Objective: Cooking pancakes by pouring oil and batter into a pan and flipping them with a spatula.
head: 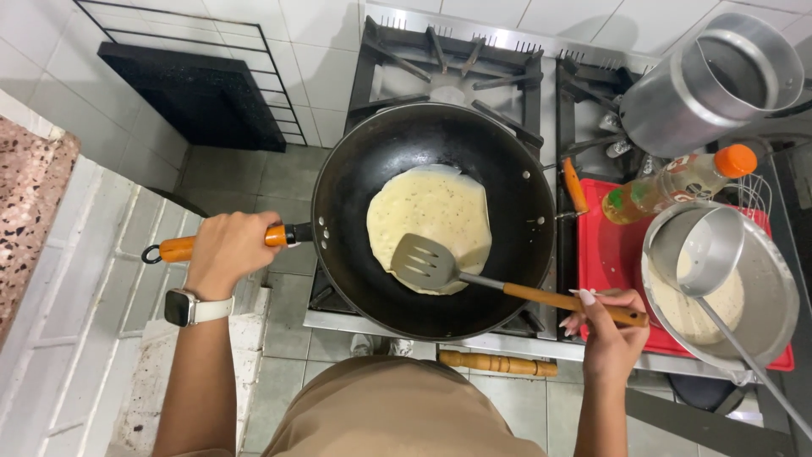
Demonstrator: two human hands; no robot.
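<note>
A black frying pan sits on the gas stove with a pale round pancake in it. My left hand grips the pan's orange handle; a watch is on that wrist. My right hand holds the wooden handle of a slotted metal spatula, whose blade rests on the pancake's near edge.
To the right, a red board carries a metal bowl of batter with a ladle in it. An oil bottle with an orange cap lies beside it. A metal pot stands at the back right. Tiled floor lies to the left.
</note>
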